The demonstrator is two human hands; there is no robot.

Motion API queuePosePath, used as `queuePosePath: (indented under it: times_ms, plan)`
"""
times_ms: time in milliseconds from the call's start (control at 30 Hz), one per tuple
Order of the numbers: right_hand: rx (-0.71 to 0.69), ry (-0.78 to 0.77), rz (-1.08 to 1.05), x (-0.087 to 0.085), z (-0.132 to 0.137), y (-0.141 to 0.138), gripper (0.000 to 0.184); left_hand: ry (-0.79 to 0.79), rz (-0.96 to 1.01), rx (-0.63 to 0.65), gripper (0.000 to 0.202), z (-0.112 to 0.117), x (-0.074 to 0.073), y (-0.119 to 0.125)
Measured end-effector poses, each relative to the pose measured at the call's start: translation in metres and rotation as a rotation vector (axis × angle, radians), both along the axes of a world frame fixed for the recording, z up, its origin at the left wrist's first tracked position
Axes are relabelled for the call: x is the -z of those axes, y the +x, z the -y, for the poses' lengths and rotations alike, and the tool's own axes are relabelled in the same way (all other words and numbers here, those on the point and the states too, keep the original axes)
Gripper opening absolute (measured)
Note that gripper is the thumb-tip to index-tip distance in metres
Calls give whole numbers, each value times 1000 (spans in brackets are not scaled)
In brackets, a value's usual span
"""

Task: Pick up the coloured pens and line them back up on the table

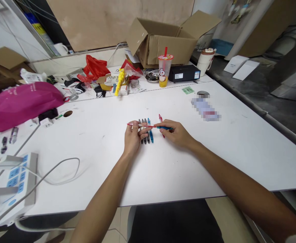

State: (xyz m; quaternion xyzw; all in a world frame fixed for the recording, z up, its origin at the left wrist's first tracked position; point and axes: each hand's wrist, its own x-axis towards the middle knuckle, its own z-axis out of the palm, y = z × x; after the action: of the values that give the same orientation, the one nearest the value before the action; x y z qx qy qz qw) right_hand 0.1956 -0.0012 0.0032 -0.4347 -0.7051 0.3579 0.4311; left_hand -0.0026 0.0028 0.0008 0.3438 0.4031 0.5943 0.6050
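Note:
My left hand [132, 138] pinches a thin red-and-clear pen refill [144, 126] between thumb and fingers, held level above the table. My right hand [177, 133] is closed on a blue-green pen part [165, 128], in line with the refill's right end; whether the two are joined I cannot tell. Beneath and behind my left fingers, several black-and-clear pens [145, 140] lie side by side, partly hidden. At their right lies a blue pen [151, 136]. A red pen [160, 117] is partly covered by my right hand.
Along the back stand an open cardboard box [173, 49], a drink cup with a straw [164, 72] and a black box [183, 74]. To the left are a magenta bag [26, 104] and a power strip [28, 179] with a loose cable. A tape roll [203, 94] lies right.

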Motion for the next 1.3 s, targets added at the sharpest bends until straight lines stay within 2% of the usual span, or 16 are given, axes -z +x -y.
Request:
queuePosePath:
  times_ms: [200,267,300,400,533,667,767,1033,1133,1300]
  plan:
    - [16,-104,-110,3,2,-6,24,35,-98,53,37,5,1,5]
    - [7,-139,-85,4,3,-8,32,40,-120,79,37,6,2,6]
    - [9,-138,-72,4,4,-9,34,36,-123,80,38,6,3,6]
    - [32,-83,-105,3,5,-9,26,20,-115,42,40,4,3,4]
    - [-28,-161,-106,3,3,-8,21,14,-97,15,43,1,4,1]
    - [-1,-117,-77,2,3,-7,21,39,-117,15,45,1,5,2]
    - [-10,-179,-15,1,4,-8,26,58,-143,12,44,1,7,2]
    - [-30,-187,31,2,5,-8,30,68,-146,13,43,0,5,0]
    - [-48,-248,55,1,7,-8,38,72,-146,29,42,1,3,0]
    - [-55,-211,20,-3,8,-9,30,82,-122,48,43,1,2,-2]
